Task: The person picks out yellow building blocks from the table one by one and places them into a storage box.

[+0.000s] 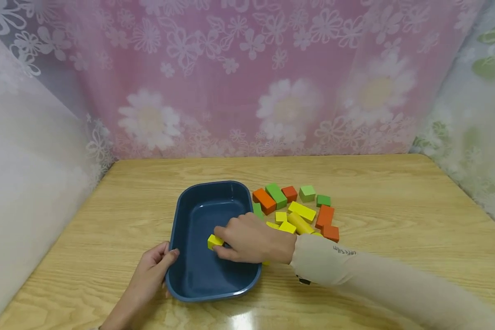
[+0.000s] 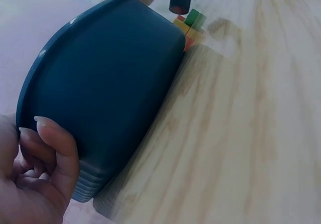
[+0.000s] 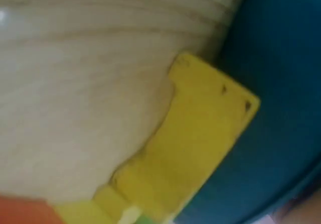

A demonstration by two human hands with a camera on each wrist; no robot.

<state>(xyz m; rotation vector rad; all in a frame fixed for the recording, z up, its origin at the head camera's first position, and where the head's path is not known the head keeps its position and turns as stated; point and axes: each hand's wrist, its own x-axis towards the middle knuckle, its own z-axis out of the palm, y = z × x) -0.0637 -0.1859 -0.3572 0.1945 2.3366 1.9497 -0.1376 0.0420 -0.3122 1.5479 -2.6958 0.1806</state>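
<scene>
A dark blue rectangular tub (image 1: 198,275) stands on the wooden table. My left hand (image 1: 150,268) grips its left rim, with the thumb over the edge; in the left wrist view the curled fingers (image 2: 60,143) lie against the outer wall. Inside the tub, my right hand (image 1: 245,238) pinches a small yellow block (image 1: 215,242) between thumb and fingers, above the tub's floor. Beneath the right wrist, a yellow block with a curved cut-out (image 3: 185,133) lies beside the tub's outer wall, mostly hidden in the head view.
Several loose blocks lie right of the tub, among them an orange block (image 1: 264,200), a green block (image 1: 276,196), a red block (image 1: 289,193), a yellow block (image 1: 302,211) and a yellow cylinder (image 1: 300,223). Behind the table (image 1: 379,183) hangs a pink flowered curtain (image 1: 222,91).
</scene>
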